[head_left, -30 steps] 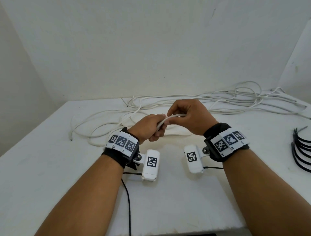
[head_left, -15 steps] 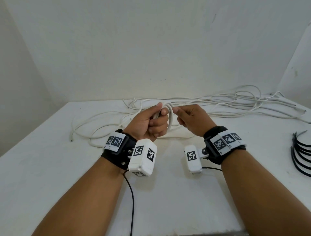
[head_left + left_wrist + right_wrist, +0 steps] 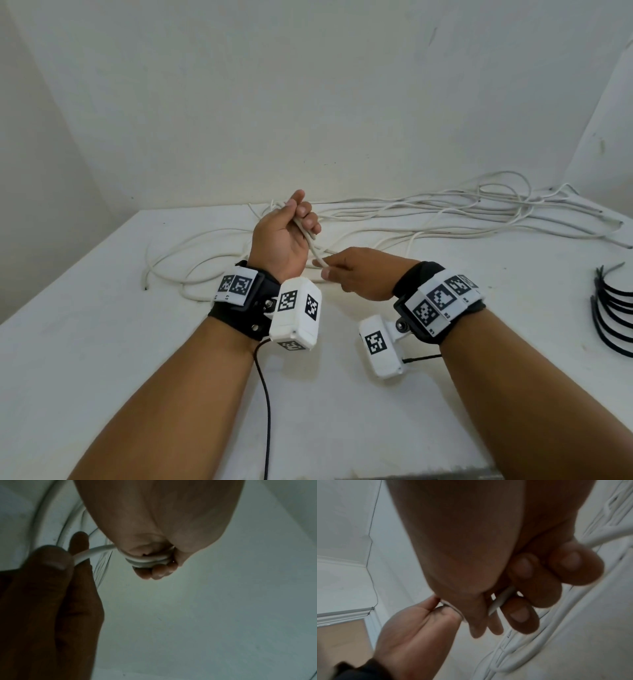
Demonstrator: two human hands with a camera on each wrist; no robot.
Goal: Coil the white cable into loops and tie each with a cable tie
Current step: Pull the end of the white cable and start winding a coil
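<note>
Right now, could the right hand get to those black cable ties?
Probably yes: the black cable ties lie uncovered on the table to its right, but the right hand is pinching the white cable and must release it.

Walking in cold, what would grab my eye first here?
Two bare hands meet mid-table: the left hand grips a few turns of white cable, and the right hand pinches the strand running from it. The rest of the cable sprawls along the far edge, with black cable ties at the right.
</note>
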